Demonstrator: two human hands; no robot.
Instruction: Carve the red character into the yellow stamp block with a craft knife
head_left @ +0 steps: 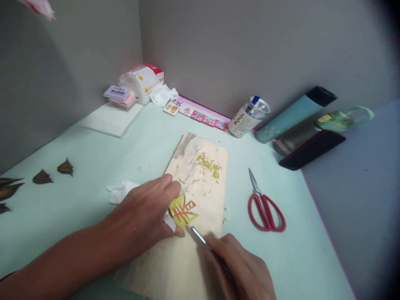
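A yellow piece with a red character lies on a pale wooden board. My left hand holds its left side, fingers and thumb pressed around it, with a bit of white tissue between them. My right hand grips a slim silver carving knife, and the knife's tip is at the piece's lower edge. Yellow-green shavings are scattered over the board's upper part.
Red-handled scissors lie right of the board. Behind are a plastic cup, bottles, a dark phone-like slab, lettered tiles, a tissue pack and a white pad. Dark leaf-like pieces lie left.
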